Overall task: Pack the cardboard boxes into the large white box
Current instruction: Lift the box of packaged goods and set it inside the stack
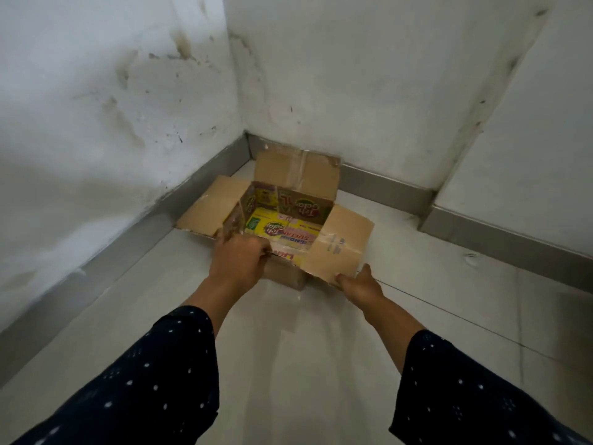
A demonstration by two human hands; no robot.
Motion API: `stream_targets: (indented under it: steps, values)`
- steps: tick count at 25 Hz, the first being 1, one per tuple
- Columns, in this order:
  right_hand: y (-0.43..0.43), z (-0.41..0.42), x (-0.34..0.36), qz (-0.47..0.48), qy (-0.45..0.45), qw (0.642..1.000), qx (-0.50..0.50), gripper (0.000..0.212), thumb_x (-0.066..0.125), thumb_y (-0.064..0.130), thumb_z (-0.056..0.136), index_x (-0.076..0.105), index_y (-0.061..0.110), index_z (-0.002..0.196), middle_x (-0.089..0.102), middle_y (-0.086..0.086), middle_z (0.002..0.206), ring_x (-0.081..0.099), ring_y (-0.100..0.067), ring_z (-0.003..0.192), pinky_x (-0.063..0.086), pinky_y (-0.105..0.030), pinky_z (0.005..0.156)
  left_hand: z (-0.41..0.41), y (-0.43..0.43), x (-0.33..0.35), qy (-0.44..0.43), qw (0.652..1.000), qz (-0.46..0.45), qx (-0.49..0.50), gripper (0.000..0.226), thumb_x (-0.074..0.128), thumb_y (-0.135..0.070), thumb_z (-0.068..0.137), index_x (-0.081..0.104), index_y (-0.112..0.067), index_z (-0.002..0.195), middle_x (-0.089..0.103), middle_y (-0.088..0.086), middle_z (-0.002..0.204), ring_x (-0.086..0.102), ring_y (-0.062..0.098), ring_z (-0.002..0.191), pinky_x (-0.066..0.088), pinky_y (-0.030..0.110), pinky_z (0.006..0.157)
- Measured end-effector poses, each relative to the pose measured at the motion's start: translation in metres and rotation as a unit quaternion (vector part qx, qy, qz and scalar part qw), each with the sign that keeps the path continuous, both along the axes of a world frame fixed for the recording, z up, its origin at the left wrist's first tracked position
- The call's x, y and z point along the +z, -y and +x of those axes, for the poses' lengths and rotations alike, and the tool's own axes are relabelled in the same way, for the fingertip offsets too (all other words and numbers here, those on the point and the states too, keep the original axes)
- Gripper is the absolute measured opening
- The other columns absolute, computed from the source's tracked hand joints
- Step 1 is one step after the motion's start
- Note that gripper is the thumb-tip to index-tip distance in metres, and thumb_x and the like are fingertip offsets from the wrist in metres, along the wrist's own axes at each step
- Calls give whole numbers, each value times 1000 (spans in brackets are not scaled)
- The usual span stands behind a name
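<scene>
A brown cardboard box [298, 175] stands open on the floor in the corner of the room, its flaps spread outward. Its inside walls and bottom carry yellow, green and red printing [276, 229]. My left hand [239, 258] is closed over the box's near rim at the left corner. My right hand [361, 282] grips the lower edge of the right flap [340, 245], thumb on top. No large white box is visible in this view.
White stained walls meet behind the box, with a grey metal skirting [385, 187] along their base. A wall projection [513, 175] juts out at the right. Pale floor tiles [305, 348] stretch between me and the box.
</scene>
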State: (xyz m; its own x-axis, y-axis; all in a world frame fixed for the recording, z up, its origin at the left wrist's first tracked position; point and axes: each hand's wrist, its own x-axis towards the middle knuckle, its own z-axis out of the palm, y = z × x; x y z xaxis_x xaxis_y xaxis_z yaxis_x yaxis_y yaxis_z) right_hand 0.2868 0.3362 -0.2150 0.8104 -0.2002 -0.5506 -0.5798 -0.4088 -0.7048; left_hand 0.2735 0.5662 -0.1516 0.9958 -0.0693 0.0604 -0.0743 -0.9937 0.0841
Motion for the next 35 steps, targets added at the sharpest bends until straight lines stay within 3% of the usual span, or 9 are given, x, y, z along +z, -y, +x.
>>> stream_targets:
  steps: [6,10,12,16,18,21,24,27,35]
  values:
    - [16,13,-17,30,56,983,-172,42,69,19,82,61,4,121,68,-18,116,65,-35,101,55,-41,91,4,25,2,-9,995,-29,-92,26,53,-35,88,70,-29,108,72,0,106,63,24,99,51,35,81]
    - [61,-2,25,-132,130,973,-139,34,66,22,75,59,12,107,66,-15,106,58,-32,85,46,-32,73,5,61,26,-234,941,-218,-107,56,58,-75,67,76,-27,89,72,-18,86,64,8,84,52,27,72]
    - [92,-19,42,-208,154,959,-113,32,64,31,71,55,17,97,63,-13,96,55,-31,78,44,-34,69,5,65,26,-226,921,-314,-41,67,48,-84,64,73,-25,83,70,-21,74,66,10,80,45,23,65]
    - [143,-48,55,-272,124,954,-24,34,66,34,74,52,16,99,60,-10,92,57,-32,79,47,-38,69,-6,35,-24,-135,945,-209,211,67,64,-54,76,44,-23,132,38,11,143,38,38,127,39,47,97]
    - [149,-47,55,-224,114,968,-16,35,67,37,79,54,18,105,61,-8,98,60,-31,87,52,-41,78,-20,31,-51,-216,888,-256,316,89,68,-49,75,19,-18,142,24,17,147,31,42,131,36,50,103]
    - [144,-38,59,-92,118,986,-71,34,63,50,83,56,25,105,62,-5,101,63,-28,92,58,-44,79,-26,35,-70,-228,810,-366,397,92,75,-41,73,17,-10,138,43,22,136,48,41,121,45,45,91]
    - [144,-31,60,-164,139,976,-46,28,57,37,91,66,18,110,67,-10,104,63,-32,94,56,-48,83,-19,34,-62,-127,860,-346,353,56,70,-34,78,48,-7,122,60,20,122,58,39,106,48,41,79]
    - [148,-35,64,-181,160,969,-50,28,48,19,96,68,9,112,68,-17,104,63,-37,92,57,-51,82,-19,51,-30,-56,852,-434,288,17,55,-22,89,51,-14,103,60,14,109,56,35,91,49,38,71]
    - [225,-93,156,-195,251,947,-51,24,46,15,95,69,6,98,64,-13,83,59,-30,75,46,-34,67,-67,158,94,62,907,-374,184,12,46,-26,95,46,-16,102,57,7,94,59,31,80,53,42,66]
